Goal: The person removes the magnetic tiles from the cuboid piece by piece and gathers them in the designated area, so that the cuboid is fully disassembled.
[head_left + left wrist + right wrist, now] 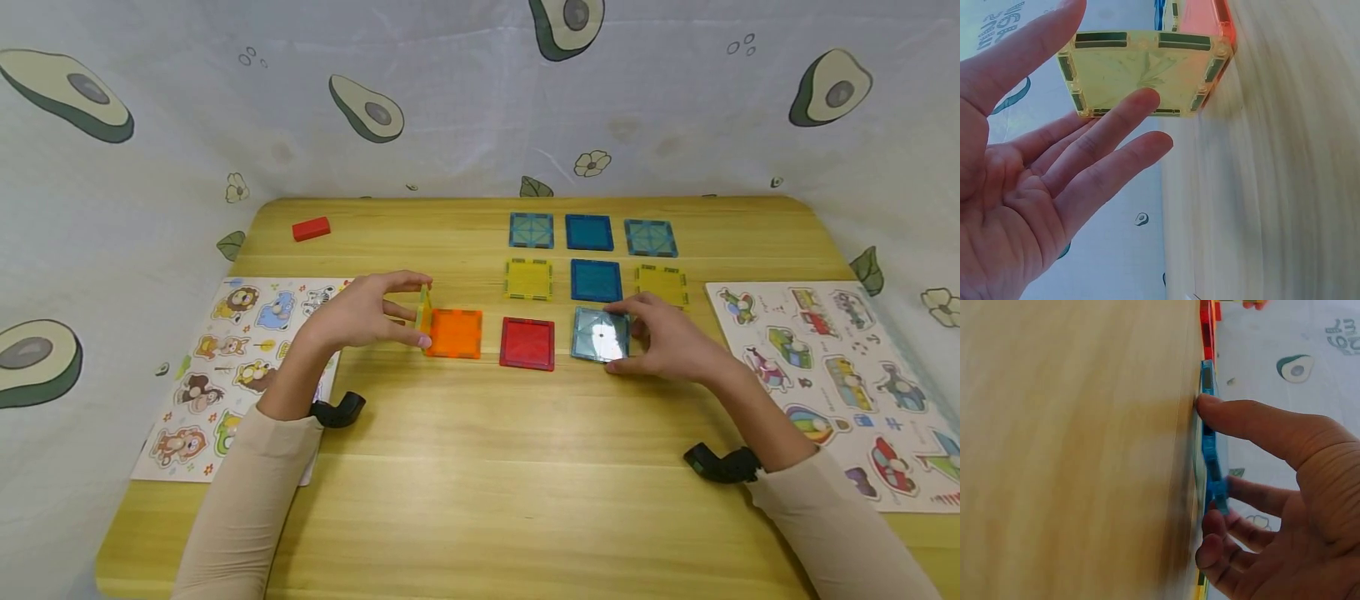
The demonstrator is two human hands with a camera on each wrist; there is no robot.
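Note:
My left hand pinches a yellow magnetic tile by its opposite edges, thumb on one and fingers on the other. That tile stands upright along the left side of an orange tile lying on the table. On the right, my right hand grips a light blue magnetic tile between thumb and fingertips at its edges. In the right wrist view this light blue tile appears edge-on, close over the wood. Between the hands lies a red tile.
Behind lie two yellow tiles and several blue tiles in rows. A red block sits at the back left. Picture puzzle boards flank the table, one left, one right. A patterned cloth hangs behind.

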